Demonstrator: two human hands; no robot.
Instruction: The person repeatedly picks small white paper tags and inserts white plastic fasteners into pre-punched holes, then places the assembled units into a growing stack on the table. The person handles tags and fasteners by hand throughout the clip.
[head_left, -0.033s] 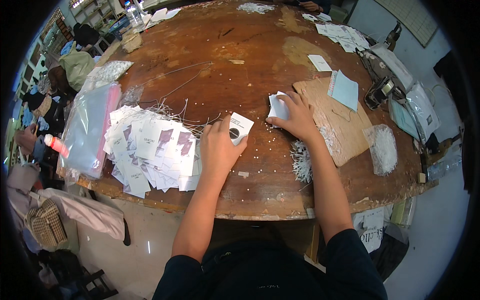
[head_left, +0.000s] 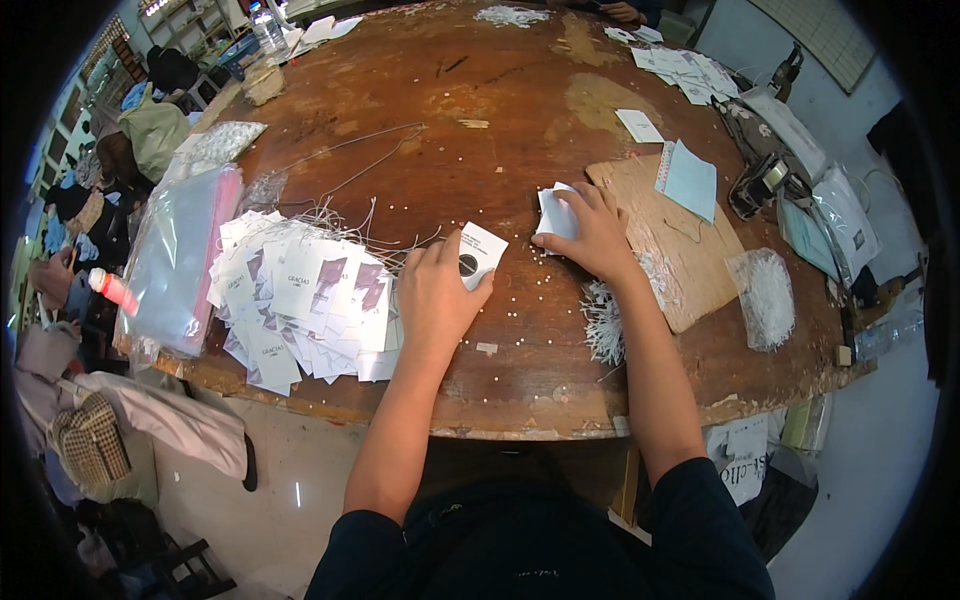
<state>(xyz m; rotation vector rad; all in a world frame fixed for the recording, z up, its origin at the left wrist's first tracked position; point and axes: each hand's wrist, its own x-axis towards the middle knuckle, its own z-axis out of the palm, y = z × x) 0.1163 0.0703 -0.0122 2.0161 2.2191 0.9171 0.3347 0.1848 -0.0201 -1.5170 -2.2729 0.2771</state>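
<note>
My left hand [head_left: 440,290] is closed on a white hang tag [head_left: 484,250] with a dark round mark, low over the wooden table. Its thumb and fingers grip the tag's lower left part. Just left of that hand lies a heap of printed white tags [head_left: 290,300], with pale strings [head_left: 325,217] tangled along its far side. My right hand [head_left: 590,230] grips a small stack of white tags [head_left: 556,215] at its right side. Beside my right forearm is a bundle of white tag strings [head_left: 603,325], partly covered by the arm.
A brown board [head_left: 705,270] with a light blue notebook [head_left: 688,180] lies right. Beyond it are a bag of white strings [head_left: 768,300] and a tape dispenser [head_left: 760,185]. Clear plastic bags [head_left: 180,270] lie left. White beads dot the table [head_left: 480,390]. Another person's hand [head_left: 622,12] shows far off.
</note>
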